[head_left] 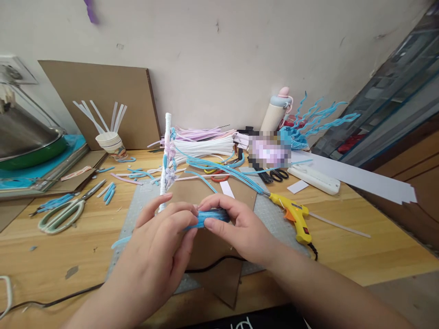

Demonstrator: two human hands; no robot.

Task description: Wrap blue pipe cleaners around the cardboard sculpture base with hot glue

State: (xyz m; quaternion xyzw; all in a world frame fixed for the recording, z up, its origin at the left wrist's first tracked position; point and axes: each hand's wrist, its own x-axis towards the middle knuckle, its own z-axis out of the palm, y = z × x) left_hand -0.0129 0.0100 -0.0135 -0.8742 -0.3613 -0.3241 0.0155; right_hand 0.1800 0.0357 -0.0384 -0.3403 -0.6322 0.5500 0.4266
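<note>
Between both hands is a small bundle of blue pipe cleaners (210,217), held over a sheet of brown cardboard. My left hand (161,246) has its fingers closed around the bundle's left end, hiding that part. The right end is pinched between the thumb and fingers of my right hand (236,226). Just beyond my left hand, a white wrapped stick (168,123) stands upright with pale purple and blue flowers on it. Long blue pipe cleaners (222,169) lie across the table behind my hands.
To the right lies a yellow hot glue gun (295,214). Green-handled scissors (68,212) are at the left. A paper cup (111,142) holds white strips near the wall. A bottle (274,112) stands at the back, and a black cord (219,262) crosses the front.
</note>
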